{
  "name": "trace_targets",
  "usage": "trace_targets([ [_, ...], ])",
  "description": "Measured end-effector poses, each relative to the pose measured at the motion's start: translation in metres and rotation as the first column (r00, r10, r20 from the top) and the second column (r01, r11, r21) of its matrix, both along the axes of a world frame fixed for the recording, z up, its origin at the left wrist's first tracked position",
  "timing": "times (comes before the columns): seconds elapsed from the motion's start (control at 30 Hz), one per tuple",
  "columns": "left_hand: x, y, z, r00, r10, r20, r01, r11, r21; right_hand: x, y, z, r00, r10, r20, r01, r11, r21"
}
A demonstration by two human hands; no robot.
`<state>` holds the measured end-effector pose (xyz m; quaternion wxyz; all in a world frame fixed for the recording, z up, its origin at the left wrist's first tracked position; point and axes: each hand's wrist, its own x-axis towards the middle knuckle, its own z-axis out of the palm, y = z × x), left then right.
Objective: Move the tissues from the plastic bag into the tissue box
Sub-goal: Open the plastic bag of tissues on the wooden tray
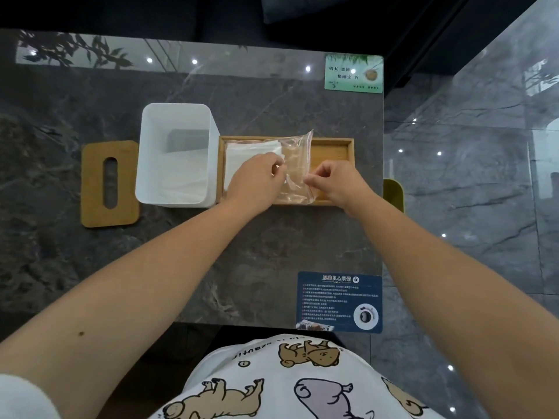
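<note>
A clear plastic bag lies in a shallow wooden tray at the table's middle. White tissues fill the bag's left part. My left hand rests on the tissues and pinches the bag's edge. My right hand pinches the bag's right side. Left of the tray stands the white tissue box, open on top, with some white tissue inside. Its wooden lid, with a slot in it, lies flat further left.
The dark marble table carries a green card at the far right corner and a blue card at the near right corner. A yellow-green object pokes out beyond the table's right edge. Glossy tiled floor lies to the right.
</note>
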<state>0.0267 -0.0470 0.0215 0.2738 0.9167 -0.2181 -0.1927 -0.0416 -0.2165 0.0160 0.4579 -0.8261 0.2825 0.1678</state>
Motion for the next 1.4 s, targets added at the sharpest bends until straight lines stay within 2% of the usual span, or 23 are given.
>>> trace_targets([
  [0.17,0.011,-0.027,0.006,0.958,0.028,-0.285,-0.035,0.999,-0.018,0.001,0.002,0.003,0.993,0.116,0.008,-0.116,0.991,-0.072],
  [0.43,0.014,-0.023,0.001,0.875,0.082,-0.478,-0.145,0.985,-0.097,-0.002,0.001,0.005,0.985,0.173,0.026,-0.171,0.982,-0.078],
  [0.53,0.014,-0.022,0.000,0.874,0.101,-0.475,-0.163,0.982,-0.093,-0.005,0.000,0.005,0.998,0.054,0.037,-0.057,0.994,0.089],
  [0.6,0.016,-0.020,0.001,0.883,0.116,-0.455,-0.166,0.984,-0.071,-0.005,-0.003,0.004,0.996,-0.089,0.005,0.086,0.970,0.229],
  [0.67,0.018,-0.015,0.002,0.886,0.141,-0.443,-0.182,0.982,-0.053,-0.006,-0.010,0.002,0.967,-0.246,-0.059,0.253,0.925,0.284],
  [0.73,0.020,-0.008,0.003,0.884,0.155,-0.440,-0.191,0.981,-0.038,-0.006,-0.017,0.001,0.935,-0.337,-0.111,0.354,0.905,0.234],
  [0.8,0.020,-0.004,0.003,0.886,0.150,-0.438,-0.182,0.983,-0.031,-0.006,-0.020,0.000,0.934,-0.335,-0.121,0.350,0.928,0.131],
  [1.0,0.015,-0.007,0.001,0.893,0.120,-0.435,-0.119,0.992,0.030,0.000,-0.009,0.003,0.994,-0.098,-0.057,0.090,0.987,-0.130],
  [1.1,0.014,-0.006,0.000,0.884,0.121,-0.451,-0.117,0.992,0.036,-0.005,0.004,0.016,0.983,0.027,0.184,0.034,0.946,-0.322],
  [1.17,0.014,-0.005,-0.001,0.877,0.122,-0.464,-0.126,0.992,0.022,-0.007,0.015,0.023,0.917,0.146,0.373,0.002,0.930,-0.367],
  [1.2,0.013,-0.004,-0.002,0.875,0.122,-0.468,-0.131,0.991,0.014,-0.007,0.020,0.025,0.892,0.194,0.408,-0.034,0.929,-0.368],
  [1.27,0.011,-0.002,-0.003,0.876,0.121,-0.466,-0.136,0.991,0.003,-0.001,0.027,0.025,0.915,0.238,0.324,-0.130,0.938,-0.321],
  [1.33,0.010,-0.002,-0.005,0.882,0.115,-0.456,-0.130,0.991,-0.001,0.009,0.025,0.018,0.968,0.226,0.110,-0.195,0.951,-0.242],
  [1.4,0.009,-0.001,-0.004,0.892,0.096,-0.441,-0.118,0.993,-0.022,0.018,0.021,0.010,0.995,0.078,-0.061,-0.079,0.997,-0.010],
])
